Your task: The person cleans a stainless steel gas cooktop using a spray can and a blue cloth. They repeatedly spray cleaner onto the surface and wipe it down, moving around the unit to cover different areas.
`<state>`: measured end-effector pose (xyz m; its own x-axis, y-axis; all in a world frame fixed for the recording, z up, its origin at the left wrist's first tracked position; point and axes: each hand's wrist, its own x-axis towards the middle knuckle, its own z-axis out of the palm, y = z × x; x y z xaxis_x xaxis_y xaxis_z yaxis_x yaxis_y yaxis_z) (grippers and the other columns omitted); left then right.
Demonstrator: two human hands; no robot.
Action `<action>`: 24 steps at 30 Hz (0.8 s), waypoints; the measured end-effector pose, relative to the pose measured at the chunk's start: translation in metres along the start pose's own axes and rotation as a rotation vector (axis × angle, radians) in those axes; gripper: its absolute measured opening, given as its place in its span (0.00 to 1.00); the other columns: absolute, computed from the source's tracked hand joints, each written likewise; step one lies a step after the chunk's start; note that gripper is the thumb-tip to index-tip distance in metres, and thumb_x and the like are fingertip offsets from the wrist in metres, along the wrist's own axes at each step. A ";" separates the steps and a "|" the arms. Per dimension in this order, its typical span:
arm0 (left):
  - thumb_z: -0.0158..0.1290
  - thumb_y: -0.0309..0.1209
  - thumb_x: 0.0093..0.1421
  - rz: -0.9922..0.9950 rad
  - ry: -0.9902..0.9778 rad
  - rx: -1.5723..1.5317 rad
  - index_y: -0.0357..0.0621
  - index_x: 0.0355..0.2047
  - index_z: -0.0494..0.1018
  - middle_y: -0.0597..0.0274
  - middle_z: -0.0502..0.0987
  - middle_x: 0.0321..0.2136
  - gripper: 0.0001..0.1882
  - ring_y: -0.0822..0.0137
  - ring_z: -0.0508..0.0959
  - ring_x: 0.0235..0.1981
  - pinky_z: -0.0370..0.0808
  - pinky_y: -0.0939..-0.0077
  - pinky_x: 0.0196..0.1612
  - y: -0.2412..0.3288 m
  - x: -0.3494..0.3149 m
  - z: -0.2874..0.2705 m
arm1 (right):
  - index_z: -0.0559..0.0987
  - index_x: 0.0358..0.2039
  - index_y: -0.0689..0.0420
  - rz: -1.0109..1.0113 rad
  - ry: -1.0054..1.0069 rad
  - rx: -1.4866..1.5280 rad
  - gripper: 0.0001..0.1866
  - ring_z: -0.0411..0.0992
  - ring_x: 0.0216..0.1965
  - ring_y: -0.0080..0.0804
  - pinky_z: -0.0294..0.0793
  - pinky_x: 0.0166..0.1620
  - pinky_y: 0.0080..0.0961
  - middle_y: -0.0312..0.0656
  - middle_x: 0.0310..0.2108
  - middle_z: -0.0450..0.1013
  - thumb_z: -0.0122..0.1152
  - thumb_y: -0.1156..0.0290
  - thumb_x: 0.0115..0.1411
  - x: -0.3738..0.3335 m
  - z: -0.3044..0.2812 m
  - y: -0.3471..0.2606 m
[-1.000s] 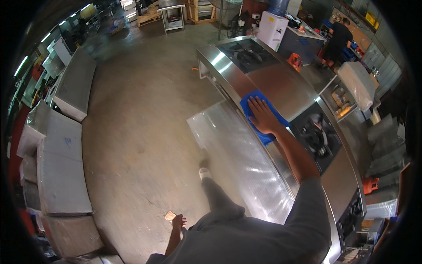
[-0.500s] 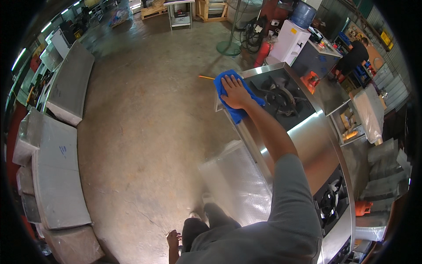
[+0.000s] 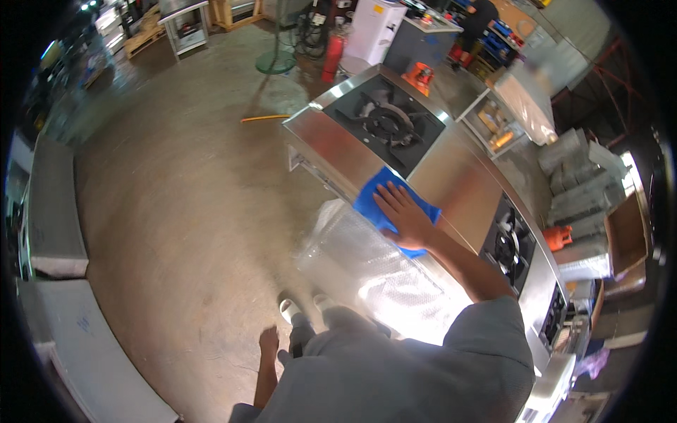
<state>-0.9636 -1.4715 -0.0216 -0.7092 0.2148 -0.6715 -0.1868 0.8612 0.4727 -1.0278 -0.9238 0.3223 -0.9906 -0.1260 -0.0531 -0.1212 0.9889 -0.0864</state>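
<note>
My right hand (image 3: 409, 217) lies flat with fingers spread on a blue cloth (image 3: 371, 199). It presses the cloth against the near-left edge of a stainless steel stove counter (image 3: 455, 190), and part of the cloth drapes over that edge. Beyond it, a black gas burner (image 3: 386, 121) is set into the far end of the counter. Another burner (image 3: 506, 243) sits to the right of my forearm, and a third (image 3: 553, 317) lies closer to me. My left hand (image 3: 269, 341) hangs low beside my leg, away from the counter; its fingers are hard to make out.
Clear plastic wrap (image 3: 395, 282) covers a surface under the counter's left side. Wrapped grey panels (image 3: 92, 345) line the left. Farther off are a red fire extinguisher (image 3: 333, 56), a green round base (image 3: 276, 62), an orange gas cylinder (image 3: 557, 237) and a person (image 3: 479, 21).
My right hand and the blue cloth have come back from beside the far burner to the counter's near-left edge. The view has shifted, with the counter's far end now farther left.
</note>
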 end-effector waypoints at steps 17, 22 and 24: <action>0.55 0.33 0.69 1.732 -0.031 0.092 0.34 0.74 0.49 0.36 0.59 0.70 0.40 0.38 0.65 0.69 0.64 0.48 0.69 0.562 -0.004 -0.114 | 0.65 0.72 0.58 0.177 0.225 0.734 0.58 0.56 0.74 0.52 0.53 0.76 0.48 0.54 0.71 0.62 0.82 0.47 0.45 -0.076 -0.018 0.019; 0.54 0.33 0.69 1.891 -0.106 0.321 0.32 0.76 0.42 0.30 0.52 0.73 0.44 0.34 0.60 0.71 0.62 0.46 0.71 0.573 0.005 -0.092 | 0.74 0.64 0.60 0.293 0.499 0.853 0.52 0.73 0.63 0.52 0.70 0.66 0.45 0.54 0.62 0.74 0.87 0.54 0.41 -0.095 -0.030 0.022; 0.55 0.32 0.69 1.855 -0.147 0.205 0.32 0.74 0.49 0.32 0.59 0.69 0.39 0.36 0.66 0.67 0.66 0.48 0.68 0.578 0.003 -0.096 | 0.77 0.61 0.60 0.362 0.553 0.839 0.47 0.74 0.61 0.49 0.72 0.65 0.43 0.52 0.59 0.76 0.87 0.55 0.42 -0.102 -0.036 0.017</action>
<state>-1.1387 -1.0169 0.3043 0.1716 0.8440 0.5081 0.7353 -0.4530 0.5041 -0.9313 -0.8910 0.3616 -0.8754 0.4263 0.2278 0.0598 0.5633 -0.8241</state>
